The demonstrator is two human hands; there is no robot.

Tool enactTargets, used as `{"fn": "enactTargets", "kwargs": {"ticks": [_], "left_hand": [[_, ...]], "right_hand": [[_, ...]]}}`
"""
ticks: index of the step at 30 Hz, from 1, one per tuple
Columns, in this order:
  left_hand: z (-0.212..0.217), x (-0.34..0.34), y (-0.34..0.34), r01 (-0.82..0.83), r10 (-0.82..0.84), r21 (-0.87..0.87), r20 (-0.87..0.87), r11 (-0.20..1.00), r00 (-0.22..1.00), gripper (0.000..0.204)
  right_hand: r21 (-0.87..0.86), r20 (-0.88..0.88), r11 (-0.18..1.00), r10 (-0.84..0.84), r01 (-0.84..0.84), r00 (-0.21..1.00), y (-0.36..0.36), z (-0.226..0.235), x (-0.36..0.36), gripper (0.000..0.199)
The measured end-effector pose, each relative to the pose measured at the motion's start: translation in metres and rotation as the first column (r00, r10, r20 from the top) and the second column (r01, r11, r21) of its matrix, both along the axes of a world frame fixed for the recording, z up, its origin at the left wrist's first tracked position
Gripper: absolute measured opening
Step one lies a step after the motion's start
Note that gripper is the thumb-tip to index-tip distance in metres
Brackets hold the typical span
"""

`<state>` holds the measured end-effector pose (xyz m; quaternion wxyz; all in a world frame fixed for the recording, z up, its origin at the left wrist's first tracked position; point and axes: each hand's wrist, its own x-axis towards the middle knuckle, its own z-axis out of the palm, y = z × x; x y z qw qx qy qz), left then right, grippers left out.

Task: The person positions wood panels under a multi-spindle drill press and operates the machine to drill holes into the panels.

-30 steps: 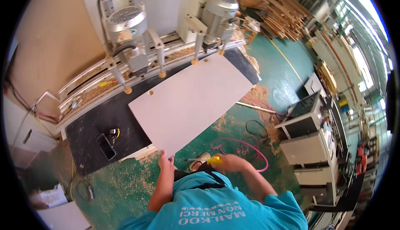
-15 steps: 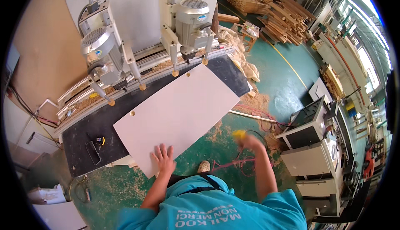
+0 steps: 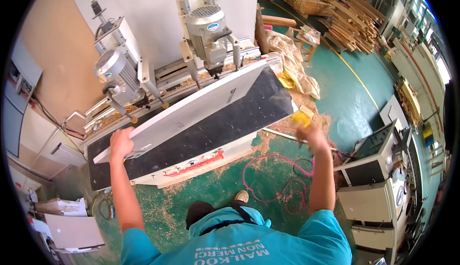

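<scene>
A long white panel (image 3: pixel 191 111) is tipped up on the black machine table (image 3: pixel 211 126), its plain-edged underside facing me with small dark marks on it. My left hand (image 3: pixel 121 144) grips the panel's edge near its left end, fingers curled over and partly hidden. Off to the right of the table, my right hand (image 3: pixel 312 135) is raised and closed around a yellow object (image 3: pixel 302 117). Motion smears that object, so its kind is unclear. The right hand is apart from the panel.
Two drilling heads with silver motors (image 3: pixel 206 23) (image 3: pixel 115 66) stand behind the panel, with sawdust along the rail. A pink hose (image 3: pixel 247 169) loops on the green floor. Cabinets (image 3: pixel 366 200) stand right; stacked timber (image 3: pixel 352 23) lies far right, beyond a beige cloth (image 3: pixel 292 56).
The panel has gone from lying flat to tipped up. My left hand has moved from flat on its surface to gripping its left end. My right hand has moved right and farther away.
</scene>
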<state>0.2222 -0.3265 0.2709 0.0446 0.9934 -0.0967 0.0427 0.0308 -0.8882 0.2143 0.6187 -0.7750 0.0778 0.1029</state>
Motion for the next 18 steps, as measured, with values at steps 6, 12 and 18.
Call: {"fn": "enactTargets", "kwargs": {"ticks": [6, 12, 18], "left_hand": [[-0.022, 0.023, 0.037, 0.019, -0.023, -0.046, -0.074, 0.999, 0.997, 0.038], [-0.02, 0.031, 0.029, 0.011, -0.013, -0.017, -0.105, 1.0, 0.994, 0.032], [0.003, 0.033, 0.023, 0.08, -0.072, 0.014, -0.318, 0.997, 0.945, 0.032]], "right_hand": [[-0.283, -0.053, 0.943, -0.199, 0.177, 0.979, -0.015, -0.047, 0.089, 0.038], [-0.078, -0.247, 0.929, -0.369, 0.361, 0.896, -0.035, -0.17, 0.115, 0.024], [0.152, -0.389, 0.864, 0.499, -0.48, 0.774, 0.246, -0.208, 0.087, 0.037]]}}
